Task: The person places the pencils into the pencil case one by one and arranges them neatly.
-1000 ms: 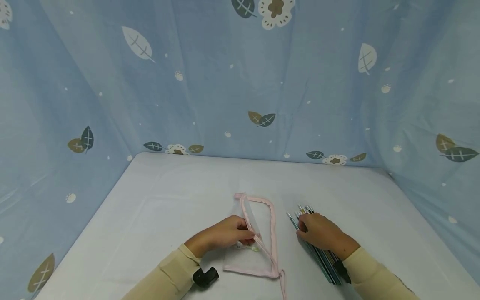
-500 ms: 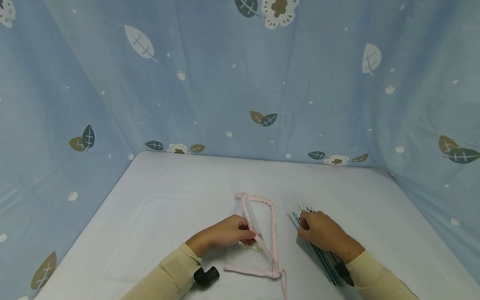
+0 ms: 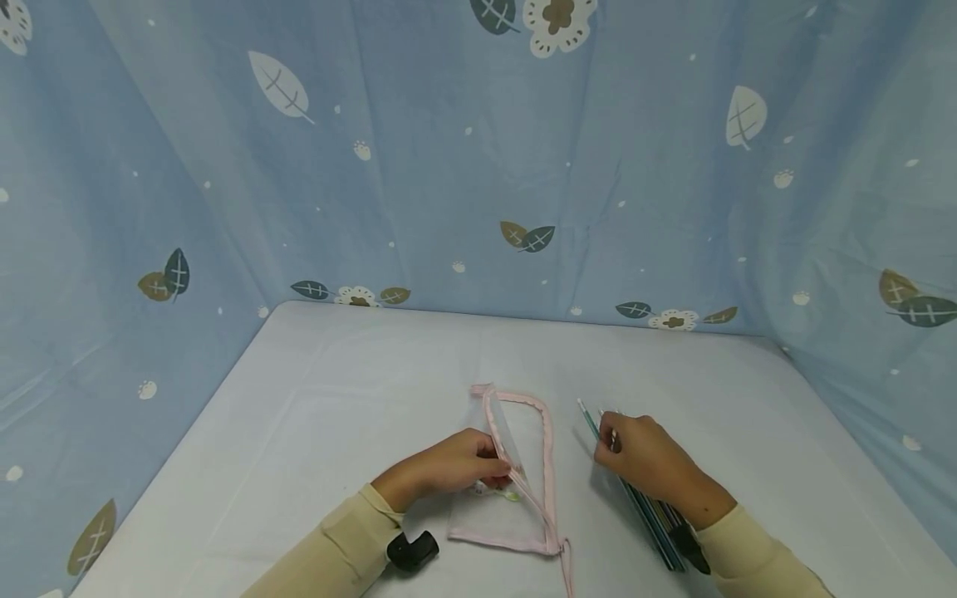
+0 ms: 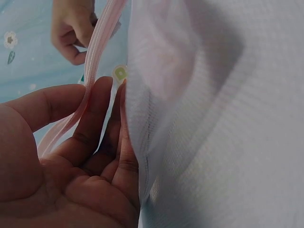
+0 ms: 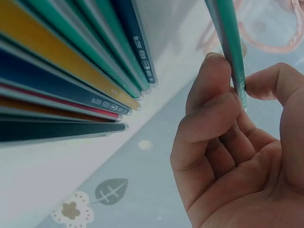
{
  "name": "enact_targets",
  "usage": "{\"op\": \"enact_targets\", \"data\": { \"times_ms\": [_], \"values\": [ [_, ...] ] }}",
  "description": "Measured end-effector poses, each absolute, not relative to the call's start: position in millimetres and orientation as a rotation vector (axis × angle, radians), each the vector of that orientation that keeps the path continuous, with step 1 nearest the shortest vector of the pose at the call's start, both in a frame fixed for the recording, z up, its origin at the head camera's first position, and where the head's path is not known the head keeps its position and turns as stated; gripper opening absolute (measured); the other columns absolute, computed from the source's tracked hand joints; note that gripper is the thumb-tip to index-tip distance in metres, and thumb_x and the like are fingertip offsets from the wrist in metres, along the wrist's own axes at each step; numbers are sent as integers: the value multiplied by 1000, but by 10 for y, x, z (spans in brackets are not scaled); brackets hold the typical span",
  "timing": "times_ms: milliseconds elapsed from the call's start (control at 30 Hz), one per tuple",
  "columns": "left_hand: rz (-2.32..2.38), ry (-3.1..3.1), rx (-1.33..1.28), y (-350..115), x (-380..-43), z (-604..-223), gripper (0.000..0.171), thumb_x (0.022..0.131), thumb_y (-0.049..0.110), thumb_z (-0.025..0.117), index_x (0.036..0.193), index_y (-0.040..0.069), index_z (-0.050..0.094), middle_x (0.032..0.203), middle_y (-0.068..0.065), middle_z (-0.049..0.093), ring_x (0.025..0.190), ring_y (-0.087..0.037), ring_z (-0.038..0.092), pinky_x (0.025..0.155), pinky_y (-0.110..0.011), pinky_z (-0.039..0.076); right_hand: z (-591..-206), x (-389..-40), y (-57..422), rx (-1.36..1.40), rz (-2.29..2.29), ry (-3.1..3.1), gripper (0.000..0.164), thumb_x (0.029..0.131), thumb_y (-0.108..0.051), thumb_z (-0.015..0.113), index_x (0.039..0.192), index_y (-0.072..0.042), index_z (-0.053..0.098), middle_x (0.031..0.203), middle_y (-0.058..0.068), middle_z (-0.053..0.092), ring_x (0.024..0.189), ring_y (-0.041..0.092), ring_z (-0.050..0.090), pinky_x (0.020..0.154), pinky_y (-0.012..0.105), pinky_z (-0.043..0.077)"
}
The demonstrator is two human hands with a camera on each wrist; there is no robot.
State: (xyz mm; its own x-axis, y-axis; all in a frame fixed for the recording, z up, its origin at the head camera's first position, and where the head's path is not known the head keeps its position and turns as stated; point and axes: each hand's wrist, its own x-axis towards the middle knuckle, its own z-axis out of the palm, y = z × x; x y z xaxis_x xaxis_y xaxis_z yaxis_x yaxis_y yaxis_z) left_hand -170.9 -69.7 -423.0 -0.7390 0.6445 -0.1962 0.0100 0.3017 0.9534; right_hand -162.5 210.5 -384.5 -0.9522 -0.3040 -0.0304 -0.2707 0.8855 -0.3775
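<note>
A see-through pouch with pink zip edging [image 3: 548, 465] lies on the white table. At its raised edge, my left hand [image 3: 454, 463] pinches the pink strip [image 4: 97, 54] between thumb and fingers, and the pouch's mouth gapes. My right hand [image 3: 649, 458] pinches a green pencil [image 5: 229, 40] near its end; in the right wrist view the pencil is apart from the others. Below that hand lies a bunch of coloured pencils [image 5: 71, 52] in green, yellow, blue, red and dark shades. In the head view the hand and wrist hide much of the bunch.
The white table [image 3: 359, 374] reaches back to a blue curtain [image 3: 419, 183] with leaf and flower prints, which also hangs at both sides. A black device [image 3: 412, 551] sits at the left wrist. The pouch's pink strap [image 3: 566, 569] trails toward the front.
The right hand has risen slightly and shifted a little right, and the green pencil's end now stands out from the bunch. The left hand keeps its hold on the pouch edge.
</note>
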Motion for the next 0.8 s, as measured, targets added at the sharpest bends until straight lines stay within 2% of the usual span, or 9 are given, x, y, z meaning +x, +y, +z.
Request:
{"op": "enact_targets", "data": {
  "times_ms": [533,800],
  "values": [
    [1453,2014,591,-696,-1699,-4197,20,91,17,56,94,1,66,88,-13,69,79,-16,65,71,-25,53,-3758,-1606,2099,-455,-636,3017,7,84,-15,57,78,-16,52,55,-8,49,43,3,36,38,18,32],
    [1456,2009,588,-698,-1700,-4210,19,91,17,56,92,2,67,87,-12,69,78,-17,65,71,-26,53,-3755,-1639,2092,-519,-673,3115,6,83,-14,58,81,-15,53,54,-12,51,40,1,37,37,18,34]
  ]
}}
